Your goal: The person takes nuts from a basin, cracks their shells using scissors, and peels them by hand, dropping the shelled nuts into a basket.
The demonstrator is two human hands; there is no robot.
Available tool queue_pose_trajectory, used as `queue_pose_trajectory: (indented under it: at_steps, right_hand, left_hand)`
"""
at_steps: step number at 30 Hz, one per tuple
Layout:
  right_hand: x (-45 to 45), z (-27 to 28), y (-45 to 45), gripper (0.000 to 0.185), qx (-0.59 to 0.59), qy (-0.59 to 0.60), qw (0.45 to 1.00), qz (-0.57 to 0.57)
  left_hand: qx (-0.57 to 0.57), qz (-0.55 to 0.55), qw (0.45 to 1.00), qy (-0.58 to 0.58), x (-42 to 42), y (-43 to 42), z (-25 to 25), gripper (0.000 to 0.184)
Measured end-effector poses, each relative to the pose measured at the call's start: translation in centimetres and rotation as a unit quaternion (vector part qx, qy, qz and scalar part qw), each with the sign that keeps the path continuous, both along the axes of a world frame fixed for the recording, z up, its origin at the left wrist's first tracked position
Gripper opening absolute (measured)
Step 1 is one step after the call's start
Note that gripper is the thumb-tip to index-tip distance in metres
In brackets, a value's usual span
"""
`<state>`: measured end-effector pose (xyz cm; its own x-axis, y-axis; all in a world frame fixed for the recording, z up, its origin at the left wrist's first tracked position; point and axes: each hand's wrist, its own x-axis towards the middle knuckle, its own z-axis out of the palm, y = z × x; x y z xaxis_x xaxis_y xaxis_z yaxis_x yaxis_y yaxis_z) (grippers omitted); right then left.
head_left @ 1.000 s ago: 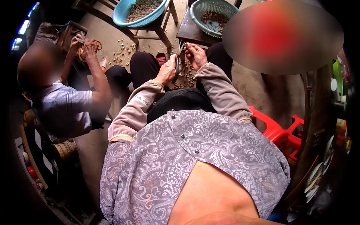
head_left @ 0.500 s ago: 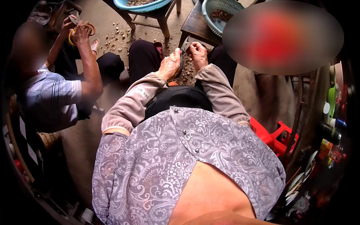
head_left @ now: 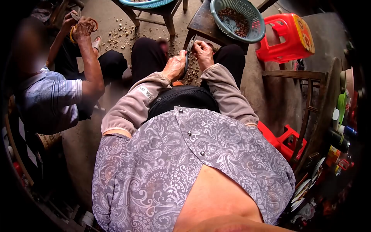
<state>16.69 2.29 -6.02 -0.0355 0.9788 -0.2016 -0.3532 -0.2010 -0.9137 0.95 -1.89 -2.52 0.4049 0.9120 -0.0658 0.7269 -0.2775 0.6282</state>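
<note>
Dark-handled scissors are gripped in my left hand, their blades pointing up and away from me. Close beside the blades is my right hand, its fingers pinched together on something too small to make out. Both hands are above my lap, between my dark-trousered knees. Beyond my right hand, a blue-green basket with small brown pieces inside rests on a dark wooden stool. Pale fragments lie on the floor below my hands.
On the left a seated person holds orange-handled scissors. A light blue basin sits on a wooden chair. Red plastic stools and a wooden frame stand on the right. Scraps litter the floor.
The view has shifted, so the blue basin sits higher and is mostly cut off. The scissors' blades showed apart half a second ago and now look closer together. My hands stay close to each other.
</note>
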Motion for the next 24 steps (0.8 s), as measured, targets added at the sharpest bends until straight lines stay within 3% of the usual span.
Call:
queue_pose_trajectory:
  at_steps: [5,7,11,15,21,24]
  right_hand:
    - [-0.1,0.0,0.0,0.014,-0.017,-0.018,1.0,0.004]
    - [-0.3,0.1,-0.1,0.014,-0.022,-0.048,0.998,0.017]
    - [-0.3,0.9,0.1,0.012,-0.057,0.039,0.997,-0.026]
    - [0.0,0.8,0.1,0.01,-0.037,0.034,0.999,-0.013]
    - [0.2,0.6,-0.1,0.006,-0.014,0.009,1.0,0.024]
    - [0.6,0.6,0.0,0.004,0.017,-0.03,0.999,0.037]
  left_hand:
    - [-0.027,0.016,1.0,0.0,0.2,-0.1,-0.4,0.038]
    - [-0.04,0.022,0.998,-0.043,0.1,0.1,-0.8,0.049]
    - [-0.091,0.076,0.985,-0.123,0.2,0.6,-0.3,0.058]
    - [-0.065,0.035,0.995,-0.064,-0.5,0.6,-0.6,0.063]
    - [-0.041,0.041,0.997,0.051,-0.4,0.5,0.1,0.045]
    - [-0.037,0.034,0.994,0.092,-0.4,0.6,-0.2,0.047]
